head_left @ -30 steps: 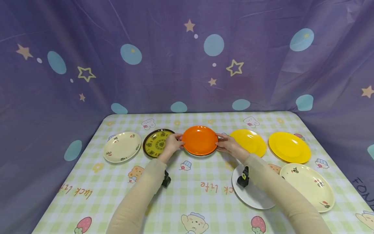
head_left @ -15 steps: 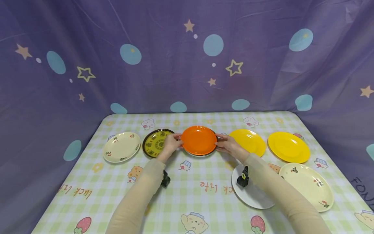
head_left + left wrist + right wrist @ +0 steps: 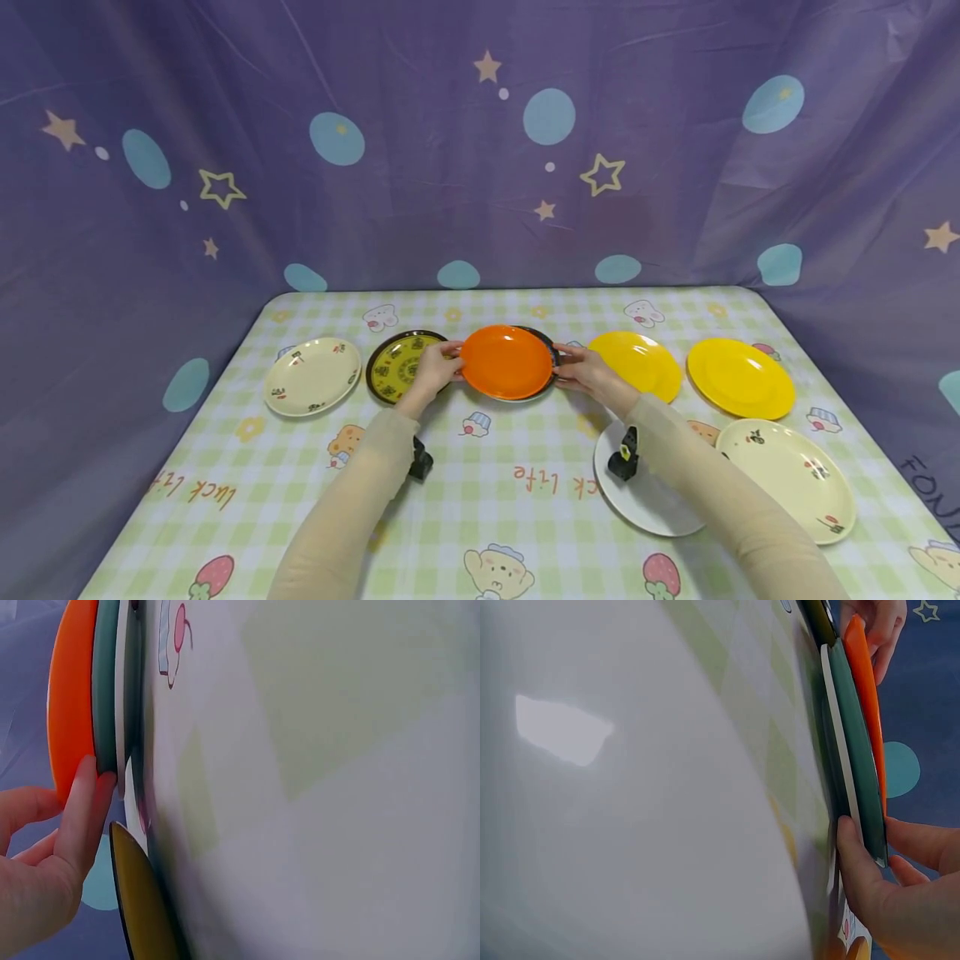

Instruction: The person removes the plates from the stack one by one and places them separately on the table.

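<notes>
An orange plate sits on top of a small stack, shifted left so that the dark patterned rim of the plate below shows at its right. In the right wrist view this second plate has a green side, with a white-edged plate beneath it. My left hand pinches the orange plate at its left rim. At the opposite side, my right hand grips the lower plates, thumb under and fingers at the upper edge. Left of the stack lies an olive plate with a dark rim, partly behind my left hand.
A cream plate lies far left. Two yellow plates, one nearer and one farther right, lie right of the stack. Below them are a white plate, partly under my right forearm, and a cream oval plate. A purple curtain hangs behind.
The orange plate has slid left with my left hand, uncovering more of the dark plate's right side. My right hand has stayed in place with the lower plates.
</notes>
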The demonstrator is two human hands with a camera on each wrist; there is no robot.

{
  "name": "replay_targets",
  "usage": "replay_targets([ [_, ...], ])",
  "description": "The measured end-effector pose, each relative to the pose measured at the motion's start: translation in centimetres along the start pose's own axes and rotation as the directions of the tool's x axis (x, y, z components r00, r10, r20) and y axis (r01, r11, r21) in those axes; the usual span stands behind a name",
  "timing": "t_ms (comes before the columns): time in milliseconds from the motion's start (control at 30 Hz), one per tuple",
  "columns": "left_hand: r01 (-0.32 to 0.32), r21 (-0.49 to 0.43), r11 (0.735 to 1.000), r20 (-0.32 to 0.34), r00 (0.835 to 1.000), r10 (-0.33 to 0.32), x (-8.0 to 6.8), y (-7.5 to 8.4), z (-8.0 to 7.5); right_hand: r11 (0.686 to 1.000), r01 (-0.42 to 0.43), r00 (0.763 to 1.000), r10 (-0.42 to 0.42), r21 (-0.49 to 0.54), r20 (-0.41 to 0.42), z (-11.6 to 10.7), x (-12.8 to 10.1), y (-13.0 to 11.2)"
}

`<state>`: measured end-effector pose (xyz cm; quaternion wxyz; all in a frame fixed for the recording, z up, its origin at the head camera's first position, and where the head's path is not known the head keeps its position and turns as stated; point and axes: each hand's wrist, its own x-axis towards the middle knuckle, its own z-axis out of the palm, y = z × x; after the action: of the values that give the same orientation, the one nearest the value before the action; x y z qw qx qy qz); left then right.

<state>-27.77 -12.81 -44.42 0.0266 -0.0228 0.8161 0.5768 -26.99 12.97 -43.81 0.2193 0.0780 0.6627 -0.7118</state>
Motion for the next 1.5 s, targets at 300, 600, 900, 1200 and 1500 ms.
replay_targets([
  [300, 0.035, -0.002, 0.999, 0.021, 0.999, -0.035, -1.3, 1.1, -1.2, 1.000, 0.019, 1.000, -0.019, 0.000, 0.011, 0.1, -0.2, 0.0],
  [600, 0.052, -0.026, 0.998, 0.055, 0.997, -0.050, -1.8, 1.4, -2.0, 1.000, 0.008, 1.000, -0.008, 0.004, 0.003, 0.1, -0.2, -0.2],
  [900, 0.076, -0.049, 0.996, 0.062, 0.995, -0.073, -2.4, 1.5, -2.8, 1.000, 0.013, 1.000, -0.013, 0.000, 0.012, 0.0, -0.2, 0.0],
  [1200, 0.069, -0.065, 0.996, 0.066, 0.996, -0.064, -2.9, 1.4, -3.5, 1.000, 0.028, 0.999, -0.028, 0.011, 0.016, -0.1, -0.2, 0.1],
  [1500, 0.056, -0.056, 0.997, 0.097, 0.994, -0.051, -3.6, 1.2, -4.7, 0.998, 0.055, 0.998, -0.056, 0.037, 0.025, -0.1, -0.1, 0.3],
])
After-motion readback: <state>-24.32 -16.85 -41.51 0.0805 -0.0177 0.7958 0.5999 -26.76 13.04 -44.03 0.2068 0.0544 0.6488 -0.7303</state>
